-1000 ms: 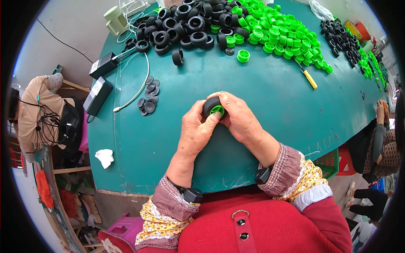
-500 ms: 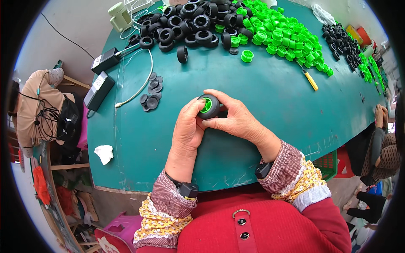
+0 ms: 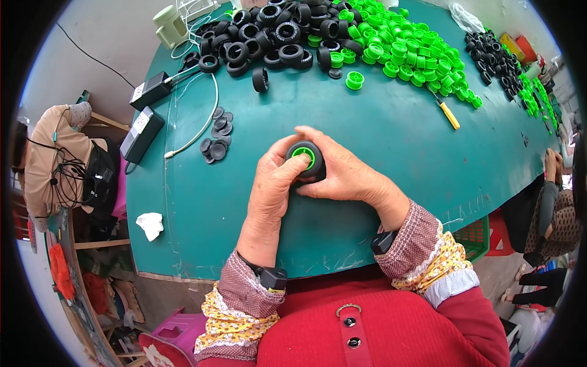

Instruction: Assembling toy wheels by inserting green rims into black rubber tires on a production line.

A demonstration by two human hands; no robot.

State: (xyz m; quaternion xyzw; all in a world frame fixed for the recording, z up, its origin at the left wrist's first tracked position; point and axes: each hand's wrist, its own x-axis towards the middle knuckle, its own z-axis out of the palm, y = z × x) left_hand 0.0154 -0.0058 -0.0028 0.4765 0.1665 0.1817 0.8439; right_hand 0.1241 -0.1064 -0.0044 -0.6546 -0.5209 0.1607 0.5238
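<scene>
A small toy wheel, a black tyre (image 3: 315,170) with a green rim (image 3: 312,151) inside it, is held between both my hands above the near middle of the table. My left hand (image 3: 273,177) grips its left side, the thumb pressed into the green rim. Around the tyre's right and far side curl the fingers of my right hand (image 3: 348,171), with that thumb under its near edge. The underside of the wheel is hidden by my hands.
On the green table (image 3: 391,140) lie heaped black tyres (image 3: 287,32), green rims (image 3: 422,55), black discs (image 3: 217,136), a yellow-handled screwdriver (image 3: 449,115), power adapters (image 3: 142,131) and a white scrap (image 3: 150,226). Another person's hands (image 3: 553,165) rest at the right edge.
My left thumb has moved from the rim's upper left edge onto its middle. The wheel has tilted and shifted slightly right and down, still between both hands.
</scene>
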